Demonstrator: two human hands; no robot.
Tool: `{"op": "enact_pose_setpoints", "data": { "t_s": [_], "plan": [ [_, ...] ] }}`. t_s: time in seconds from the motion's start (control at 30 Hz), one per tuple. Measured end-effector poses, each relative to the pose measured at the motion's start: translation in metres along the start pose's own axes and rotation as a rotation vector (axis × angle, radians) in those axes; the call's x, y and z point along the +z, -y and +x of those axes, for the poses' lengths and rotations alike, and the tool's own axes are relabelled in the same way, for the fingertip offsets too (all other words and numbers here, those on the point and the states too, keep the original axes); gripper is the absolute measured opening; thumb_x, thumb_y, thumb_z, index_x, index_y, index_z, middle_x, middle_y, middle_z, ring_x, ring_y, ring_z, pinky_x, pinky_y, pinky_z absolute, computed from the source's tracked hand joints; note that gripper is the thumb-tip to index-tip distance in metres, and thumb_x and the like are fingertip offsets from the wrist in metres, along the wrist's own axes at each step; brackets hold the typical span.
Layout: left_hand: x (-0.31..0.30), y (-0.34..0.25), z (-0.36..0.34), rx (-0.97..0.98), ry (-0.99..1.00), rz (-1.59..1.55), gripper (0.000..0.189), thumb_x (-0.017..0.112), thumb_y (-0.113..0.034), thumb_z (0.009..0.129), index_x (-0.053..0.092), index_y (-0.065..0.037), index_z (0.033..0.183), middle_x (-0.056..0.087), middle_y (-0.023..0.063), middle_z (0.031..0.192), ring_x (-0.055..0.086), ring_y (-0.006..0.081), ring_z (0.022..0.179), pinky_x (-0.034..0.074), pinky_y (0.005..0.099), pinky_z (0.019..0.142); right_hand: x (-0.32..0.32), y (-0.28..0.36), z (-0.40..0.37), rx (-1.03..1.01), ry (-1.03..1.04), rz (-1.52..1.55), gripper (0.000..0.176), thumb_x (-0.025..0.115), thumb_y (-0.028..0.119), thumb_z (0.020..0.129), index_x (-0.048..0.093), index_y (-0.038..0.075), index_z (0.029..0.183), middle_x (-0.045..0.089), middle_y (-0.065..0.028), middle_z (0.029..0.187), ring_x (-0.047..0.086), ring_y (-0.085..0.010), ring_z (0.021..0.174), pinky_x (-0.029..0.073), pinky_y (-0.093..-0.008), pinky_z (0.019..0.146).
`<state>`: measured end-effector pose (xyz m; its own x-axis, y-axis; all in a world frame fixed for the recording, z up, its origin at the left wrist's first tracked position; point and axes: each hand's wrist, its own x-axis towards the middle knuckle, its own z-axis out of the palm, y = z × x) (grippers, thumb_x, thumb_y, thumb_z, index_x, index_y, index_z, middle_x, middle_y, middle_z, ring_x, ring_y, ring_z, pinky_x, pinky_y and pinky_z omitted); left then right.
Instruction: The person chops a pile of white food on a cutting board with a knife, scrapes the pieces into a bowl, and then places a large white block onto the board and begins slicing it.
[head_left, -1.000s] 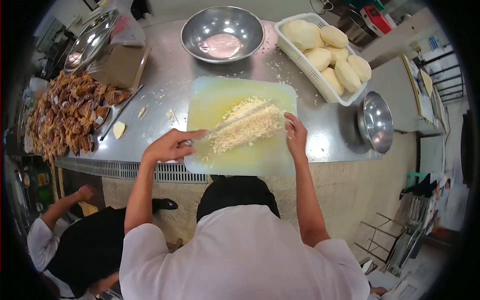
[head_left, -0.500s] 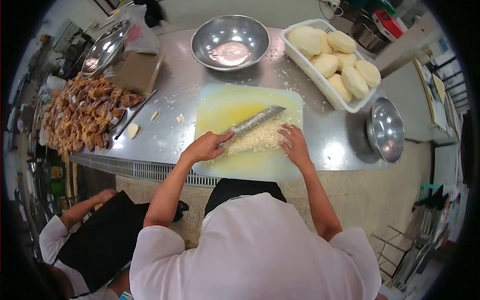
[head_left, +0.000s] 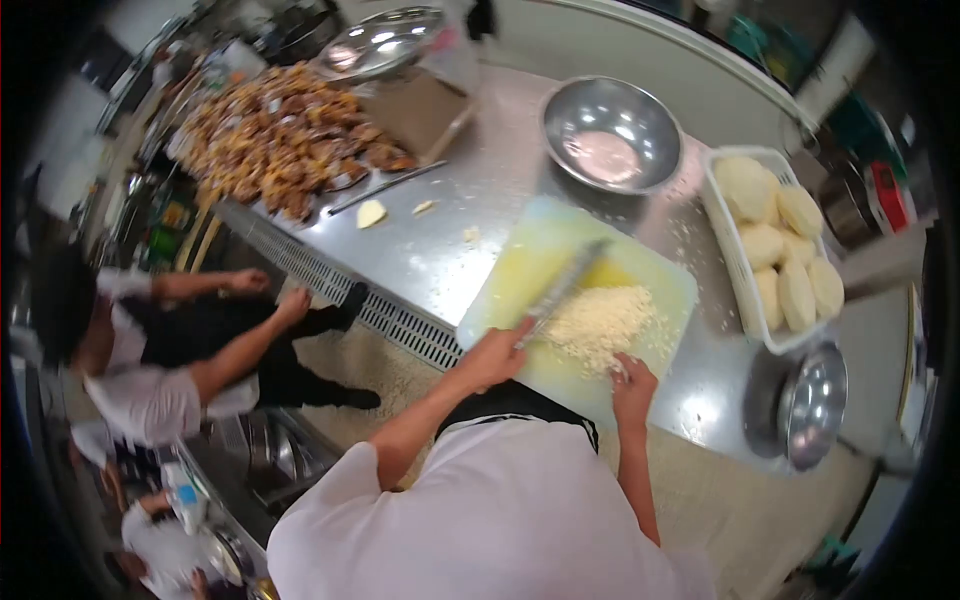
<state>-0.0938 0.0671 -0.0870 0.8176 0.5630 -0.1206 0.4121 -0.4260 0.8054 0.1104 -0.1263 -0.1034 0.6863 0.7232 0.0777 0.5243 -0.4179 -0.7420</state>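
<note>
My left hand (head_left: 497, 358) is closed around the handle of a knife (head_left: 562, 290), whose broad blade slants away over the cutting board (head_left: 510, 265) and is slightly blurred. Right of the blade lies a heap of finely chopped pale pieces (head_left: 608, 318). At the heap's near edge is my right hand (head_left: 633, 388), its fingers drawn together among loose bits; what they pinch is too small to make out. Yellow stains and scattered crumbs mark the board.
A steel bowl (head_left: 612, 135) stands behind the board. To the right are a white basket (head_left: 735, 255) of peeled pale tubers (head_left: 765, 245) and another steel bowl (head_left: 815, 405). Browned meat pieces (head_left: 280, 140) are piled at left, near a cardboard piece (head_left: 415, 112). A co-worker (head_left: 160, 350) is at left.
The view has turned left, bringing more co-workers into sight. The knife has come away from the heap to its left. My right hand has shifted from the heap's right side to its near edge.
</note>
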Motion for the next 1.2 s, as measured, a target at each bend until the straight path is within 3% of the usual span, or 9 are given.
{"op": "enact_pose_setpoints", "data": {
  "t_s": [0.03,0.1,0.23,0.4,0.63,0.77,1.0,1.13,1.2],
  "plan": [
    [-0.014,-0.019,-0.001,-0.022,-0.043,0.003,0.057,0.049,-0.009,0.081,0.041,-0.006,0.138,0.062,0.0209,0.066,0.061,0.0294,0.053,0.050,0.0397,0.055,-0.002,0.009,0.008,-0.037,0.029,0.010,0.032,0.062,-0.005,0.070,0.067,0.004,0.100,0.062,-0.0187,0.090,0.060,-0.0346,0.082,0.049,-0.0380,0.074],
    [-0.052,-0.073,0.000,-0.307,0.281,-0.129,0.061,0.053,-0.007,0.080,0.039,-0.006,0.140,0.058,0.0107,0.056,0.052,0.0163,0.042,0.047,0.0318,0.049,-0.014,0.027,0.020,0.069,0.006,0.103,0.032,0.061,-0.005,0.071,0.068,0.004,0.102,0.062,-0.0201,0.092,0.062,-0.0345,0.082,0.049,-0.0371,0.074],
    [-0.057,-0.038,-0.006,-0.160,0.098,-0.213,0.059,0.053,-0.008,0.082,0.041,-0.005,0.139,0.056,0.0085,0.055,0.050,0.0126,0.041,0.045,0.0293,0.044,-0.014,0.038,0.046,-0.045,0.008,0.056,0.032,0.062,-0.005,0.072,0.068,0.004,0.102,0.063,-0.0196,0.093,0.062,-0.0335,0.085,0.049,-0.0360,0.074],
    [-0.067,-0.002,-0.010,-0.464,-0.021,-0.352,0.036,0.053,-0.009,0.082,0.057,0.001,0.117,0.054,0.0048,0.055,0.054,0.0130,0.043,0.045,0.0280,0.041,0.000,0.055,0.077,-0.367,0.054,-0.036,0.030,0.062,0.000,0.070,0.068,0.006,0.099,0.062,-0.0189,0.095,0.056,-0.0381,0.094,0.046,-0.0439,0.083],
    [-0.067,-0.002,-0.019,-0.410,-0.019,-0.517,0.019,0.047,-0.002,0.079,0.059,0.001,0.093,0.051,0.0034,0.054,0.048,0.0106,0.040,0.041,0.0272,0.037,0.021,0.093,0.100,-0.572,0.282,-0.019,0.028,0.062,-0.003,0.071,0.066,0.004,0.097,0.061,-0.0152,0.096,0.057,-0.0345,0.097,0.047,-0.0414,0.083],
    [-0.068,-0.009,-0.020,-0.427,-0.017,-0.471,0.019,0.046,-0.002,0.079,0.059,0.001,0.093,0.052,0.0035,0.054,0.048,0.0107,0.040,0.041,0.0274,0.038,0.064,0.099,0.105,-0.636,0.528,-0.218,0.029,0.058,-0.006,0.071,0.067,0.005,0.096,0.061,-0.0140,0.093,0.057,-0.0328,0.095,0.048,-0.0399,0.082],
    [-0.061,-0.008,-0.020,-0.366,-0.028,-0.354,0.018,0.048,-0.001,0.078,0.059,0.001,0.092,0.052,0.0023,0.054,0.049,0.0099,0.041,0.041,0.0265,0.039,0.080,0.079,0.116,-0.753,0.547,-0.377,0.022,0.058,0.001,0.073,0.063,0.006,0.093,0.060,-0.0157,0.087,0.059,-0.0350,0.088,0.048,-0.0423,0.075],
    [-0.077,-0.007,-0.019,-0.322,-0.053,-0.279,0.023,0.048,-0.002,0.078,0.062,0.003,0.095,0.053,0.0020,0.053,0.049,0.0085,0.041,0.041,0.0256,0.039,0.048,0.090,0.145,-0.505,0.668,-0.094,0.020,0.059,0.001,0.074,0.060,0.002,0.094,0.059,-0.0192,0.090,0.059,-0.0380,0.089,0.047,-0.0461,0.077],
    [-0.080,0.000,-0.017,-0.322,-0.053,-0.296,0.026,0.050,-0.003,0.078,0.063,0.003,0.099,0.054,0.0052,0.052,0.050,0.0111,0.039,0.041,0.0286,0.040,0.010,0.091,0.141,-0.412,0.435,0.517,0.018,0.060,0.002,0.076,0.058,0.000,0.094,0.059,-0.0209,0.094,0.058,-0.0399,0.090,0.047,-0.0451,0.079]
  ]
}}
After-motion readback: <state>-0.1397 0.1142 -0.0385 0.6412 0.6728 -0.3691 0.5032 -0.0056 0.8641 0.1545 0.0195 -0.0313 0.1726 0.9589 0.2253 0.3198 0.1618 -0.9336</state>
